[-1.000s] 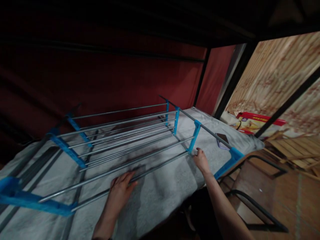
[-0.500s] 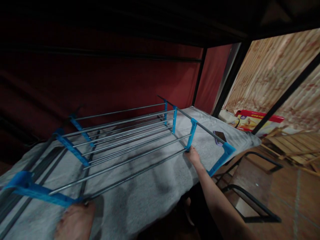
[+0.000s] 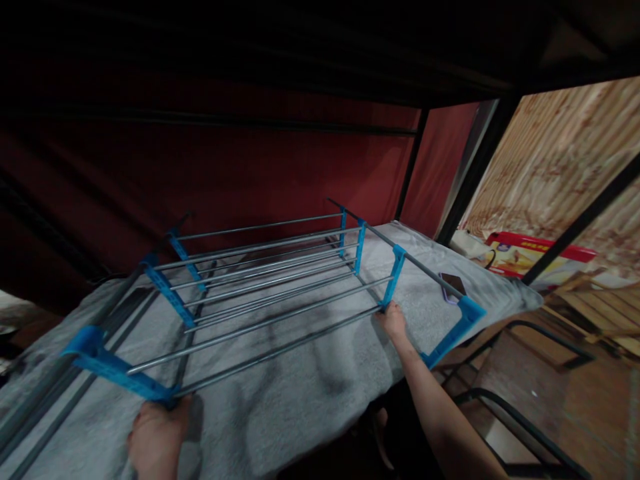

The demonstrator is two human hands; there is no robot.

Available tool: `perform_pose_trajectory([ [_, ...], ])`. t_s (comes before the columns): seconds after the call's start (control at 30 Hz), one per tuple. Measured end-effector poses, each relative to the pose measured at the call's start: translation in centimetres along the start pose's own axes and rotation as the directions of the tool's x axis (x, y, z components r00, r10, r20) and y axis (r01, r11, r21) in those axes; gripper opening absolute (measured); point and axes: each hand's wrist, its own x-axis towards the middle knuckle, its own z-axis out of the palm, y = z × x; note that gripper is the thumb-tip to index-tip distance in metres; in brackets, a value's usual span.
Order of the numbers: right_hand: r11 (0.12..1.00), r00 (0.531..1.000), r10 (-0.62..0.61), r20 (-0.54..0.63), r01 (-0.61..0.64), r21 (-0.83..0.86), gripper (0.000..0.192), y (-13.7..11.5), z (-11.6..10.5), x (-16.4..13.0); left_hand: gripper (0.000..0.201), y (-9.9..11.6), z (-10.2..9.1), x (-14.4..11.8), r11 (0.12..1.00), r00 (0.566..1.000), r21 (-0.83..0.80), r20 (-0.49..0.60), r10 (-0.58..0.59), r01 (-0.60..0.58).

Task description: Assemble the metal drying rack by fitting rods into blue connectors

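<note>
A rack of grey metal tubes [image 3: 270, 327] with blue plastic brackets lies across the cloth-covered surface. My left hand [image 3: 159, 433] is closed around the lower end of the near left blue bracket [image 3: 120, 373], where a tube meets it. Farther right, my right hand [image 3: 393, 322] grips the foot of another blue bracket [image 3: 395, 277], at the opposite end of the same front tube. The undersides of both grips are hidden. Beyond my right wrist, one more blue bracket [image 3: 453, 333] hangs from the long right-hand tube.
A grey cloth [image 3: 300, 393] covers the bed surface inside a dark metal frame [image 3: 473, 173]. A phone [image 3: 453, 285] lies on the cloth at the right. Past the edge stand a chair [image 3: 525, 360], a wooden slatted piece [image 3: 607, 297] and a red-and-yellow box [image 3: 535, 253].
The whole view has shifted, so the rack, both hands and the surroundings appear farther right and a little lower. Both hands keep their grips on the rack.
</note>
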Motion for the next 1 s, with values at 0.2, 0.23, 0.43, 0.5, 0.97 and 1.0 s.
perform_pose_trajectory([
  [0.2, 1.0, 0.999, 0.03, -0.011, -0.03, 0.002, 0.043, -0.5, -0.1, -0.4, 0.057, 0.9, -0.5, -1.1, 0.982, 0.999, 0.19, 0.03, -0.019, 0.013],
  [0.23, 0.999, 0.999, 0.035, -0.012, -0.035, 0.003, 0.043, -0.6, 0.0, -0.4, 0.055, 1.0, -0.7, -1.2, 0.98, 0.999, 0.198, 0.038, -0.019, 0.011],
  [0.43, 0.998, 0.998, 0.062, -0.01, -0.062, 0.012, 0.044, -0.9, 0.2, -0.6, 0.041, 1.3, -0.7, -1.7, 0.983, 0.998, 0.175, -0.016, -0.06, 0.062],
  [0.5, 0.997, 0.998, 0.07, -0.009, -0.069, 0.018, 0.043, -1.0, 0.3, -0.6, 0.042, 1.3, -0.6, -1.6, 0.979, 0.997, 0.188, -0.018, -0.074, 0.076],
  [0.97, 0.995, 0.997, 0.078, -0.019, -0.077, 0.056, 0.044, -0.7, 0.4, -0.3, 0.047, 1.4, -0.4, -1.2, 0.995, 0.995, 0.027, -0.01, -0.101, 0.101],
  [1.0, 0.996, 0.997, 0.073, -0.022, -0.071, 0.059, 0.043, -0.7, 0.4, -0.3, 0.046, 1.6, -0.4, -1.4, 0.994, 0.993, -0.004, -0.029, -0.113, 0.113],
])
